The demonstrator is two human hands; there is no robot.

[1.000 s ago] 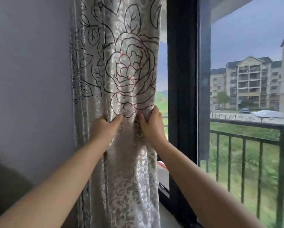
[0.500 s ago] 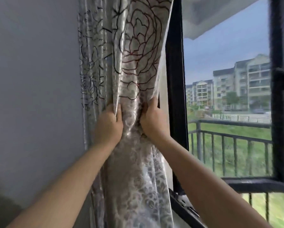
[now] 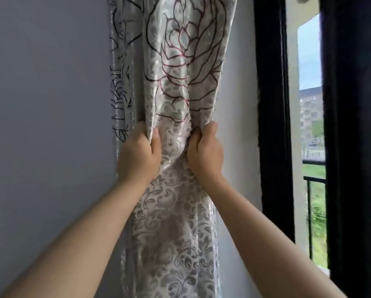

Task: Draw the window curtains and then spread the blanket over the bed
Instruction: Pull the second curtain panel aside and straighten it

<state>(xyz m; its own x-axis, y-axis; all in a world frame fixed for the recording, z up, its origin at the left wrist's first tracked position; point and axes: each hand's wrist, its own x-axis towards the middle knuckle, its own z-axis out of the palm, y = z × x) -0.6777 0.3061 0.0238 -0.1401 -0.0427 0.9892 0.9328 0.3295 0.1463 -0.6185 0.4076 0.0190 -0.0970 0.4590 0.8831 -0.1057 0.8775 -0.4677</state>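
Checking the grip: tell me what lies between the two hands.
In the head view, a bunched fold of the curtain lies between the left hand and right hand; both grip it.

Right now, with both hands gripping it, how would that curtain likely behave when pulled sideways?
The curtain probably goes floppy: it bunches into folds between the left hand and right hand. Its sheen suggests a somewhat slippery fabric, so a pinch may slide. It looks fairly light, hanging in loose pleats.

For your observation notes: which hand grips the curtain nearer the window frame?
The right hand, at the curtain's window-side edge; the left hand holds nearer the wall.
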